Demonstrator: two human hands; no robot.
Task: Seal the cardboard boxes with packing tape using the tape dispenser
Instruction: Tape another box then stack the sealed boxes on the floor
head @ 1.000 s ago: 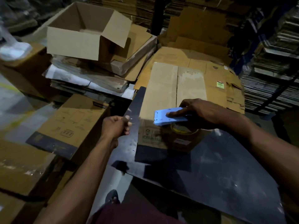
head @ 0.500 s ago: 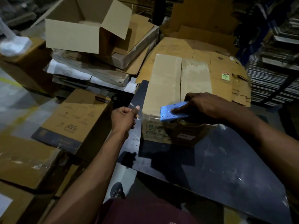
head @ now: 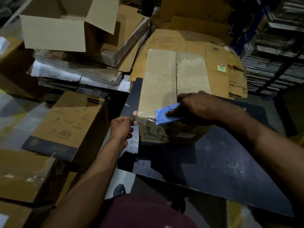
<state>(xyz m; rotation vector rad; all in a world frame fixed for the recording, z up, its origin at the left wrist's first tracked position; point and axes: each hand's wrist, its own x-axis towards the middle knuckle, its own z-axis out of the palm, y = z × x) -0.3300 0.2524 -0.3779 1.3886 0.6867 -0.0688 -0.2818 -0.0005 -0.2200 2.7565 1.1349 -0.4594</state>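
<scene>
While the right hand [head: 197, 106] curls round the blue tape dispenser [head: 166, 116] at the near top edge of the closed cardboard box [head: 174, 79], the dispenser's flat plate points left, toward the left hand [head: 122, 127], whose thumb and fingers pinch a clear strip of tape [head: 145, 118] at the box's near-left corner. That box sits on a dark table [head: 213, 162], its long axis and centre seam running away from the person. Printing on its near face is partly readable, maybe "FRAGILE"; a neighbouring box [head: 69, 124] to the left shows small symbols, illegible.

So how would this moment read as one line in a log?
step: taping box front edge | right hand: grips blue tape dispenser | left hand: pinches tape end | top seam: untaped
</scene>
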